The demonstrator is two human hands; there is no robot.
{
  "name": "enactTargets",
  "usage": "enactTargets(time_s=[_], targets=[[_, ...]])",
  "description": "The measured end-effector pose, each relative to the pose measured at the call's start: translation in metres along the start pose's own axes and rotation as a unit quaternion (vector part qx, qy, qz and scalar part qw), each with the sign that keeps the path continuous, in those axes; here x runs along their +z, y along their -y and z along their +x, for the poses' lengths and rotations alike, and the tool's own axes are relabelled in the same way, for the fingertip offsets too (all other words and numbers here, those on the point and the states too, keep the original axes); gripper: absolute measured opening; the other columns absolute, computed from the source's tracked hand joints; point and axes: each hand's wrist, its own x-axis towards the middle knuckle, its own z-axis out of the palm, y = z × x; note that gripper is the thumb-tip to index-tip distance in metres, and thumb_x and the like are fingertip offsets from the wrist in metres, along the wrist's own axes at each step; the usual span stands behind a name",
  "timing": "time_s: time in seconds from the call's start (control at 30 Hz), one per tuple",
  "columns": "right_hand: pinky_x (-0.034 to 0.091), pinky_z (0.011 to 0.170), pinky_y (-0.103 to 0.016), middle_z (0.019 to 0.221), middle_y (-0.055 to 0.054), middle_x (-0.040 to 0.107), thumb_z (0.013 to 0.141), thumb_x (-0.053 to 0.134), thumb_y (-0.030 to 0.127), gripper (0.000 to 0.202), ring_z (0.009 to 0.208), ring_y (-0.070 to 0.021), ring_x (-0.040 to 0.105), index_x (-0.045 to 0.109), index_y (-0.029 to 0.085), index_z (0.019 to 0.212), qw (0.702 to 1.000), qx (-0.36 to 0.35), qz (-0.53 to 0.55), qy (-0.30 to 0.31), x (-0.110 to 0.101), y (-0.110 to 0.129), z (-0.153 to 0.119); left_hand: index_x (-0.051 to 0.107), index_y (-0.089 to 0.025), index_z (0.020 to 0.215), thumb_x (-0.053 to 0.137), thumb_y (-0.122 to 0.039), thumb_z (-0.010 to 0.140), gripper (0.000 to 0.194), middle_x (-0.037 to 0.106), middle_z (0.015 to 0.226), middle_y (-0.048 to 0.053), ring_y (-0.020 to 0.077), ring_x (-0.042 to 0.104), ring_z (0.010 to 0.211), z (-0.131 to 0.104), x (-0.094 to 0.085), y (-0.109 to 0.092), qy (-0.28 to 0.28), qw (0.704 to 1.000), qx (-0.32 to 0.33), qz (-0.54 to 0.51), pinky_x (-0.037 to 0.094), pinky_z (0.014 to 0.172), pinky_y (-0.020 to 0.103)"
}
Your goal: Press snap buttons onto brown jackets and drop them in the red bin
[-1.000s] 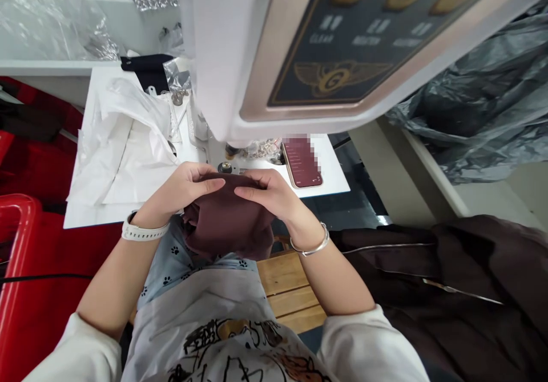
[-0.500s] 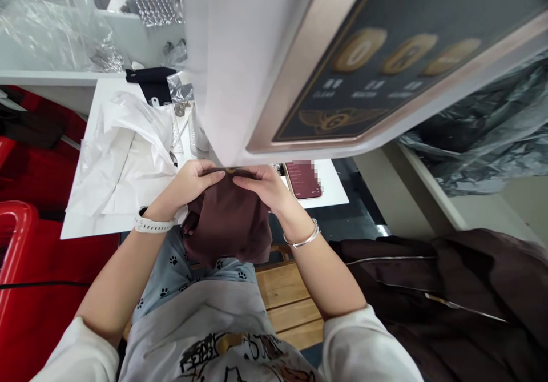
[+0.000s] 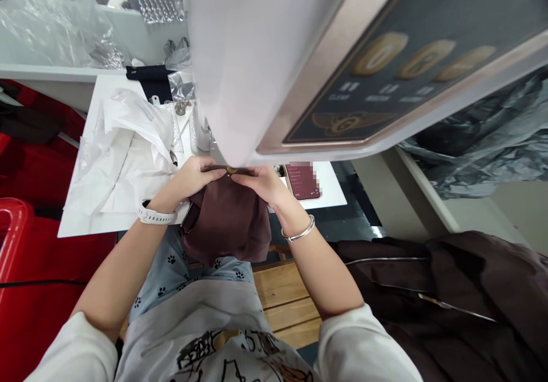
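Observation:
Both of my hands pinch the top edge of a dark brown cloth garment piece [image 3: 229, 216], which hangs down over my lap. My left hand [image 3: 199, 177] is closed on the edge at the left, thumb on the near side. My right hand [image 3: 261, 183] grips the same edge a short way to the right. Between my thumbs a small round brass-coloured part [image 3: 231, 170] shows at the edge, right under the lower tip of a white machine head [image 3: 240, 85]. The machine hides some fingertips of my right hand. A zip shows at the cloth's left side.
White cloth in thin plastic [image 3: 128, 159] covers the left of the white table [image 3: 71, 225]. A phone [image 3: 303, 181] lies to the right. A red bin [image 3: 21, 216] stands at left, and dark garments with zips [image 3: 428, 290] are heaped at right.
The machine head appears slightly further right as my view shifts. My hands keep their pinch on the cloth edge, and the brass-coloured part shows more clearly between my thumbs.

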Motion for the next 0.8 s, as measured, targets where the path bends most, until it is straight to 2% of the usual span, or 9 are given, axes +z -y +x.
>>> enactTargets(time_s=[0.1,0.33,0.5,0.6,0.7,0.77,0.8], targets=[[0.042,0.088,-0.035,0.095,-0.003,0.066,0.070,0.064,0.027,0.021,0.094,-0.0199,0.058,0.068,0.019,0.089,1.000,0.000,-0.016,0.005,-0.002,-0.002,0.001,0.065,-0.014,0.086,0.059,-0.043,0.071,0.033,0.066,0.077,0.004,0.0188,0.058,0.074,-0.003,0.001,-0.001,0.005,1.000,-0.018,-0.015,0.045,0.064,0.028],[0.042,0.082,-0.033,0.089,-0.005,0.066,0.070,0.063,0.026,0.021,0.086,-0.0190,0.058,0.068,0.014,0.087,0.998,0.025,-0.050,-0.008,-0.002,0.000,0.001,0.065,-0.016,0.078,0.060,-0.037,0.071,0.023,0.064,0.069,0.001,0.0164,0.058,0.069,-0.003,0.002,-0.001,0.001,0.997,-0.040,-0.065,0.044,0.064,0.027],[0.042,0.080,-0.032,0.085,-0.004,0.065,0.071,0.061,0.027,0.020,0.085,-0.0183,0.057,0.067,0.014,0.085,0.999,0.013,-0.036,-0.006,-0.003,-0.003,0.000,0.064,-0.015,0.084,0.062,-0.039,0.068,0.029,0.065,0.072,0.002,0.0175,0.058,0.071,-0.003,0.005,0.004,-0.013,0.992,-0.063,-0.107,0.045,0.067,0.029],[0.041,0.077,-0.030,0.079,-0.004,0.064,0.071,0.059,0.027,0.017,0.080,-0.0173,0.056,0.066,0.013,0.079,0.999,0.013,-0.038,-0.009,-0.003,-0.004,0.002,0.062,-0.015,0.079,0.060,-0.039,0.069,0.026,0.063,0.070,0.001,0.0165,0.057,0.068,0.001,0.006,0.007,-0.013,0.992,-0.050,-0.116,0.044,0.064,0.027],[0.040,0.066,-0.027,0.070,-0.002,0.060,0.070,0.058,0.028,0.016,0.070,-0.0150,0.053,0.063,0.013,0.071,0.997,0.021,-0.066,-0.039,-0.002,-0.004,-0.002,0.059,-0.015,0.072,0.054,-0.039,0.074,0.025,0.059,0.064,0.000,0.0142,0.053,0.061,0.003,0.006,0.006,-0.026,0.997,-0.033,-0.067,0.040,0.057,0.025],[0.036,0.059,-0.024,0.064,0.000,0.055,0.070,0.057,0.028,0.015,0.063,-0.0129,0.048,0.059,0.014,0.065,0.993,0.026,-0.102,-0.053,0.002,-0.001,-0.014,0.058,-0.015,0.070,0.051,-0.039,0.076,0.026,0.057,0.063,-0.001,0.0137,0.051,0.062,-0.006,0.006,0.002,-0.030,0.999,-0.008,-0.035,0.039,0.058,0.024],[0.034,0.056,-0.024,0.061,0.001,0.052,0.071,0.055,0.028,0.016,0.060,-0.0119,0.046,0.056,0.014,0.063,0.992,0.028,-0.116,-0.040,0.006,0.002,-0.023,0.057,-0.015,0.070,0.050,-0.038,0.077,0.026,0.057,0.064,-0.001,0.0137,0.052,0.063,-0.015,0.006,-0.002,-0.018,0.999,0.004,-0.032,0.039,0.059,0.024]])
